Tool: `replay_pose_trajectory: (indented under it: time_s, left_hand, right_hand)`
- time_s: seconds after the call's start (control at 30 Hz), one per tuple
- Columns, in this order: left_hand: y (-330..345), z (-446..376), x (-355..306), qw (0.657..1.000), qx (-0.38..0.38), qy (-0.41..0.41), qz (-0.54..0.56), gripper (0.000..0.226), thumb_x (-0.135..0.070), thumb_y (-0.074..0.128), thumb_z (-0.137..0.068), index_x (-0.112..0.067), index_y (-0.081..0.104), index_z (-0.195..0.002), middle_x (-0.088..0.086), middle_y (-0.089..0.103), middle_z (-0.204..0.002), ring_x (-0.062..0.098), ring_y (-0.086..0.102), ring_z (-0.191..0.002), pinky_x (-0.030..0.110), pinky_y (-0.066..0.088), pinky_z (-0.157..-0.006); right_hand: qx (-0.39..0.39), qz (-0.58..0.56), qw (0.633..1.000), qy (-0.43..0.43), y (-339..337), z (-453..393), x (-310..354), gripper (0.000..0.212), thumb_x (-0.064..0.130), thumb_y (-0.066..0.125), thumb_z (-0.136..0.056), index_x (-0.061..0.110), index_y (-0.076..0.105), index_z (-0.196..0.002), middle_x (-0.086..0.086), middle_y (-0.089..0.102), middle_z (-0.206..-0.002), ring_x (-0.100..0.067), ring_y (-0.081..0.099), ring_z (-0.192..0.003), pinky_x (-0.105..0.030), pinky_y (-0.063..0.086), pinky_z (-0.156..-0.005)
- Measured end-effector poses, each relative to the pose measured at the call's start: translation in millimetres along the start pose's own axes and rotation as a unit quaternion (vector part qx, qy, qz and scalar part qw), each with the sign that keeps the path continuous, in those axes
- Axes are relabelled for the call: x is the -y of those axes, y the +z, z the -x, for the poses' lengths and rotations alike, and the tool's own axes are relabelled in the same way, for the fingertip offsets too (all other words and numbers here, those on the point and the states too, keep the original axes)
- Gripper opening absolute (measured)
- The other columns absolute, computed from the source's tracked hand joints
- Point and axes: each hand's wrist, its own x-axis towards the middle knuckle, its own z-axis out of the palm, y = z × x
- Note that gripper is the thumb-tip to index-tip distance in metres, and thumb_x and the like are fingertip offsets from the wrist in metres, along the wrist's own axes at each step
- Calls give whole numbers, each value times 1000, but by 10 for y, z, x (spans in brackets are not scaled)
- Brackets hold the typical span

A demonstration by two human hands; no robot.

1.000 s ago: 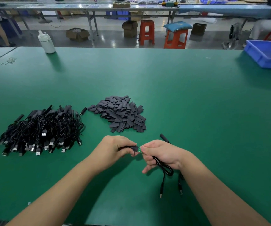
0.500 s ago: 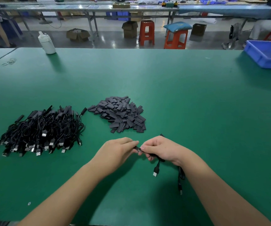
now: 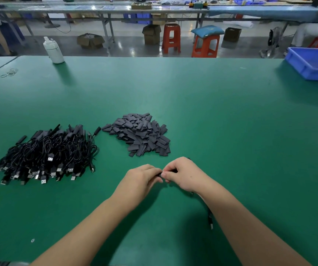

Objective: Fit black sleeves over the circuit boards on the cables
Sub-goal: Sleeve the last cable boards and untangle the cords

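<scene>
The sleeve [image 3: 160, 174] sits pinched between your left hand [image 3: 142, 179] and right hand [image 3: 183, 174] near the desk's [image 3: 231, 131] near edge, so each steadies an end; the right also pinches the cable [image 3: 210, 217]. Spare sleeves [image 3: 141, 134] lie just beyond, within reach.

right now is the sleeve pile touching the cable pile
Apart. The head view shows a strip of bare green table between the sleeve pile and the cable pile, even at the cable end nearest the sleeves.
</scene>
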Motion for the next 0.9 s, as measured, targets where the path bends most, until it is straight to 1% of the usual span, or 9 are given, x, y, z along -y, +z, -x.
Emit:
replay_pose_trajectory:
  time_s: [0.13,0.23,0.3,0.4,0.5,0.6,0.7,0.8,0.9]
  left_hand:
    - [45,-8,-33,1000,-11,-14,-21,20,-24,64,-95,-19,71,-113,0,69,-99,23,67,-83,36,55,-74]
    - [65,-31,-38,999,-15,-15,-37,35,-21,62,-95,-22,56,-130,-3,60,-118,25,66,-89,38,55,-77]
    - [96,-91,-88,996,-60,-64,33,57,-17,65,-92,-25,40,-142,-9,49,-130,14,64,-95,27,52,-86]
    - [203,-224,-249,931,-84,-264,239,63,-34,70,-89,-25,38,-143,-12,56,-122,5,67,-92,27,55,-86]
    - [433,-270,-433,886,63,-342,307,43,-46,72,-83,-29,53,-118,-1,73,-79,19,71,-72,41,58,-74]
    - [609,-300,-538,892,53,-352,280,21,-32,71,-85,-28,56,-99,-3,68,-59,13,63,-47,33,55,-60]
    - [684,-323,-540,897,63,-367,239,13,-26,70,-86,-24,58,-91,-1,69,-61,13,63,-47,31,57,-60]
    - [706,-292,-538,863,118,-399,287,13,-18,65,-90,-14,54,-94,6,69,-60,21,65,-47,29,54,-48]
    - [746,-272,-557,842,146,-411,318,10,-16,58,-94,-11,51,-97,7,68,-63,22,63,-47,30,53,-46]
  right_hand:
    - [-8,-18,1000,-6,16,13,27,13,26,63,-94,21,75,-93,0,74,-84,-20,67,-83,-35,52,-81]
    - [5,-16,1000,-6,17,32,12,19,26,60,-96,20,72,-83,-3,70,-77,-18,56,-68,-39,52,-71]
    - [-9,-130,991,30,19,48,18,25,25,57,-99,20,71,-80,-2,68,-77,-16,62,-67,-39,57,-73]
    - [-108,-424,894,100,-16,41,12,20,17,60,-98,9,73,-85,-12,72,-92,-16,71,-76,-40,62,-79]
    - [-154,-515,833,134,-38,55,-85,14,15,66,-94,5,73,-88,-10,72,-87,-22,69,-82,-43,56,-90]
    - [-194,-408,882,134,-26,82,-200,15,24,68,-94,11,76,-95,-1,75,-95,-23,70,-99,-34,53,-92]
    - [-259,-86,949,155,-122,135,-393,24,41,58,-97,22,71,-104,4,71,-103,-22,66,-103,-27,47,-73]
    - [-160,204,937,232,-205,224,-632,47,59,53,-93,23,52,-124,-1,57,-120,-24,60,-107,-32,43,-71]
    - [-86,209,937,265,-151,263,-747,26,42,60,-93,23,55,-111,4,64,-105,-20,62,-95,-32,50,-76]
